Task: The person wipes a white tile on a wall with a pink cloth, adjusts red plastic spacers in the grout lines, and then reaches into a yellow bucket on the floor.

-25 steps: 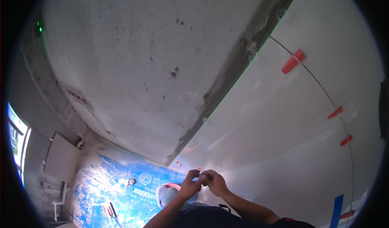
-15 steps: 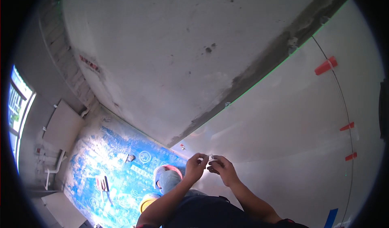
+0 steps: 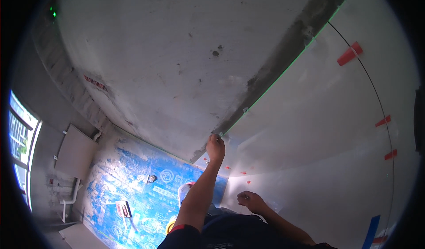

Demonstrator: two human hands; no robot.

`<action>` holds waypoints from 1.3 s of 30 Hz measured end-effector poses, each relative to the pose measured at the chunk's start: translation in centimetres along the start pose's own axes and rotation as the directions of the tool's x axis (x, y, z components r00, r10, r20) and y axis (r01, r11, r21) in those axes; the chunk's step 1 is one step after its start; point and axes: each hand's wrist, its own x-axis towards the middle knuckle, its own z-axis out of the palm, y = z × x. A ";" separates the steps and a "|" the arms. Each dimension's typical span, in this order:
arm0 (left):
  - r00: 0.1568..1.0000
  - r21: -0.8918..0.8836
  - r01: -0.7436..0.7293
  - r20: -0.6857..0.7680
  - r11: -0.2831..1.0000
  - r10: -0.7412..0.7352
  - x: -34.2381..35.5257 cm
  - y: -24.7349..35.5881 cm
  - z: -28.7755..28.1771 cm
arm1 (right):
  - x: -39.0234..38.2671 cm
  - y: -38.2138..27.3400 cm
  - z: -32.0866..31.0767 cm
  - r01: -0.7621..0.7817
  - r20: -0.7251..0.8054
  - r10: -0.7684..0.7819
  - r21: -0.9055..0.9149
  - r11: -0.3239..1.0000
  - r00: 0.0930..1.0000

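My left hand [image 3: 215,149] reaches up to the top edge of the pale wall tiles [image 3: 283,129]. Its fingers are pinched at the edge, beside a small pale piece [image 3: 221,134] too small to make out clearly. A green laser line [image 3: 287,68] runs along this edge, below a dark grey strip [image 3: 283,56] of rough wall. Lower down, my right hand [image 3: 251,201] hovers in front of the tiles with its fingers curled; whatever it holds, if anything, is hidden. Small red wedges [image 3: 228,167] sit along a tile joint between the hands.
Larger red wedges [image 3: 349,54] and a blue strip [image 3: 372,232] mark a joint at right. Blue floor sheeting [image 3: 150,200] lies at lower left, bearing a dark-and-red tool [image 3: 124,209]. A yellow bucket [image 3: 171,225] stands by my legs. Boards [image 3: 76,149] and white pipe [image 3: 71,200] line the left wall.
My hands have parted from around a small white piece. The left went up to the tile edge, while the right dropped lower. The view has shifted, uncovering small red wedges.
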 end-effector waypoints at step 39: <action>0.152 -0.026 0.648 0.984 0.762 -0.096 -5.7 -25.1 -16.6 | 26.2 5.7 25.8 0.537 -0.400 -0.358 0.613 0.580 0.844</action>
